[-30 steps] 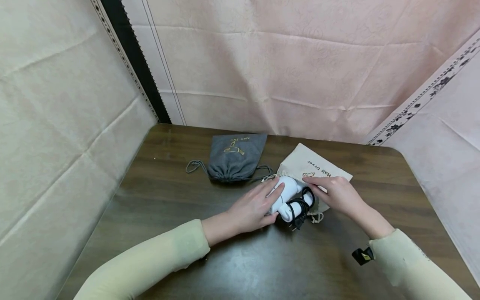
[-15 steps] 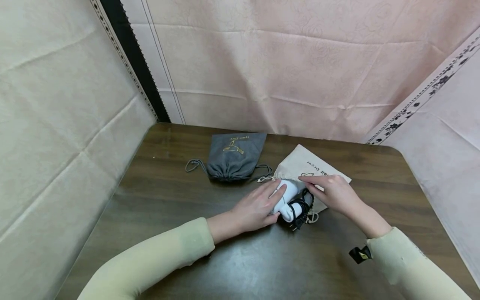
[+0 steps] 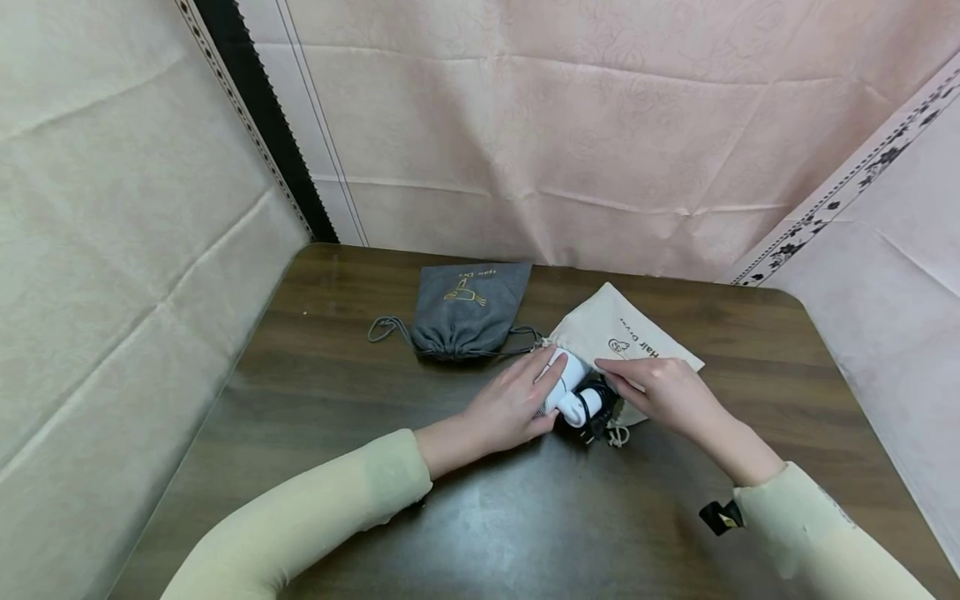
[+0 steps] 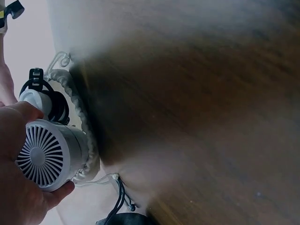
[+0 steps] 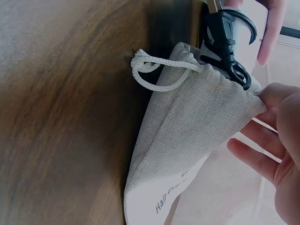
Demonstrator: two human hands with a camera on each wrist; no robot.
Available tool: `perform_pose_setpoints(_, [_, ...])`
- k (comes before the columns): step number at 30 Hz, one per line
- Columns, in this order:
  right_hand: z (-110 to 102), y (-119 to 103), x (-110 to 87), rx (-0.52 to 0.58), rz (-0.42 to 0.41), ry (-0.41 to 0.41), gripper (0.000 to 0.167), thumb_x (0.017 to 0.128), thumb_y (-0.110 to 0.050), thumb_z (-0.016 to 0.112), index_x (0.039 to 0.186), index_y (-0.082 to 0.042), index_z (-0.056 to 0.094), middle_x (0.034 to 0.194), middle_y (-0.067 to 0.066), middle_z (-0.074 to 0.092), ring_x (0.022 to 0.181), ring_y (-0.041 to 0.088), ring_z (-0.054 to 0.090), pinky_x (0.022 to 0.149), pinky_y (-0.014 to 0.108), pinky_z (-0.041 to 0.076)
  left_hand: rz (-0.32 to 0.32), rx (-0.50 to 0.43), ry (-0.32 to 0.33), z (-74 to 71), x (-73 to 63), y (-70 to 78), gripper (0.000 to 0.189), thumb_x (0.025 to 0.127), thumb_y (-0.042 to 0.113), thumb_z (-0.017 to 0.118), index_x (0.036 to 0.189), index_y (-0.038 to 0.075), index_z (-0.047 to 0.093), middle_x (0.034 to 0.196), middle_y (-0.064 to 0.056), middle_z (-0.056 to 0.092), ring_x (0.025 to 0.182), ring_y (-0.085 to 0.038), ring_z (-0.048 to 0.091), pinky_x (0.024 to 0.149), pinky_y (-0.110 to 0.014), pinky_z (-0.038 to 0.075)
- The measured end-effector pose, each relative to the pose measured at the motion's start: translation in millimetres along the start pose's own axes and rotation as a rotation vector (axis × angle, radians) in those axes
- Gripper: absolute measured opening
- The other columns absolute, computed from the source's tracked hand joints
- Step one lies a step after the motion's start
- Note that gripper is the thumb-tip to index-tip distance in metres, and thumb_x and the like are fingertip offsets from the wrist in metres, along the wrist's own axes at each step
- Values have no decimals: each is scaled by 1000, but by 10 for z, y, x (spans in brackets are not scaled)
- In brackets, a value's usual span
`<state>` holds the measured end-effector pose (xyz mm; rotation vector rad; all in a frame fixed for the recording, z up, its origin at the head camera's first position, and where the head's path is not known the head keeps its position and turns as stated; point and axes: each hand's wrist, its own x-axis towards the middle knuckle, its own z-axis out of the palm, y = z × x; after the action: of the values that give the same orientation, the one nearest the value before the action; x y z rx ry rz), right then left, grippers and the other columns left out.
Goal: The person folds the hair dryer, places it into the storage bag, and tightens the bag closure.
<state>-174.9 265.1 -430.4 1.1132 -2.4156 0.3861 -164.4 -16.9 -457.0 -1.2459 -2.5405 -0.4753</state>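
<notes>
A white hair dryer [image 3: 567, 382] lies partly inside a cream drawstring bag [image 3: 611, 323] printed "Hair Dryer". My left hand [image 3: 512, 402] grips the dryer's body near its round rear grille [image 4: 38, 158], with thumb and fingers on opposite sides. Wound around the dryer's handle is a black cord [image 5: 224, 44], its plug at the bag's mouth. The rim of the bag is pinched between the thumb and finger of my right hand [image 3: 663, 390]. The dryer's front end is hidden within the cloth. A white drawstring loop [image 5: 161, 75] hangs from the mouth.
A dark grey drawstring bag [image 3: 471, 310] with a gold dryer print lies at the back, left of the cream bag; its cords reach toward my left hand. The brown wooden table [image 3: 337, 392] is enclosed by pale cloth [image 3: 525, 125] behind and at both sides.
The dryer has gone further into the cream bag, pushed away by my left hand. My right hand keeps its pinch on the rim, and the bag's mouth now covers more of the dryer.
</notes>
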Motion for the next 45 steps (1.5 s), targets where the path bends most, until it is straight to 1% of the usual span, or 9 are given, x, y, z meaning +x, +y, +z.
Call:
perform_pose_setpoints(6, [-21, -36, -62, -2, 33, -16, 39, 81, -2, 85, 119, -8, 82, 97, 9, 82, 74, 17, 76, 57, 40, 57, -16, -8, 3, 17, 18, -13, 77, 97, 27, 78, 158, -5, 44, 159, -31, 46, 142, -46, 53, 116, -50, 48])
perform_pose_setpoints(13, [-13, -34, -121, 2, 20, 19, 38, 78, 2, 84, 114, -7, 83, 89, 9, 81, 64, 9, 64, 51, 33, 50, -34, -3, 13, 28, 43, -14, 75, 98, 28, 77, 157, -6, 45, 159, -31, 45, 142, -46, 52, 114, -50, 49])
perform_pose_setpoints(27, [-3, -62, -166, 12, 12, 94, 42, 78, -1, 83, 119, -7, 80, 100, 10, 82, 77, 21, 77, 57, 42, 58, -103, 32, 31, 91, 132, 11, 77, 98, 29, 77, 158, -6, 44, 159, -30, 47, 138, -45, 56, 113, -49, 51])
perform_pose_setpoints(31, [3, -85, -231, -5, 73, 73, 38, 83, -9, 83, 121, -8, 78, 110, 10, 80, 90, 27, 79, 65, 48, 61, -123, 16, 24, 85, 155, 14, 77, 99, 30, 76, 159, -5, 42, 160, -30, 46, 139, -45, 56, 113, -49, 51])
perform_pose_setpoints(34, [29, -92, -284, -17, 89, 92, 28, 99, -26, 74, 120, -7, 78, 112, 11, 80, 90, 29, 79, 63, 50, 61, -131, 21, 19, 88, 167, 17, 77, 99, 31, 75, 160, -4, 42, 160, -30, 45, 141, -44, 55, 113, -49, 51])
perform_pose_setpoints(37, [64, -84, -305, -15, 64, 136, 43, 111, -42, 56, 116, -7, 80, 110, 11, 81, 87, 30, 80, 59, 50, 60, -133, 27, 25, 97, 172, 23, 77, 99, 30, 75, 159, -5, 42, 159, -30, 46, 140, -45, 55, 113, -49, 51])
perform_pose_setpoints(39, [78, -79, -309, -10, 53, 147, 51, 113, -46, 47, 113, -7, 81, 110, 10, 81, 87, 29, 80, 60, 50, 60, -133, 33, 31, 106, 173, 27, 77, 99, 30, 75, 159, -6, 42, 158, -31, 47, 140, -45, 55, 112, -49, 51])
perform_pose_setpoints(42, [76, -82, -308, 5, 53, 137, 34, 110, -35, 61, 109, -7, 81, 112, 9, 81, 91, 28, 80, 62, 49, 60, -134, 41, 41, 116, 178, 33, 76, 99, 30, 75, 158, -6, 43, 157, -31, 48, 140, -46, 55, 112, -49, 52])
perform_pose_setpoints(45, [64, -97, -311, 11, 59, 126, 13, 94, -14, 80, 104, -8, 80, 117, 9, 80, 93, 27, 80, 61, 47, 59, -136, 46, 59, 115, 192, 36, 76, 99, 30, 75, 157, -7, 44, 157, -31, 49, 140, -46, 55, 112, -49, 51])
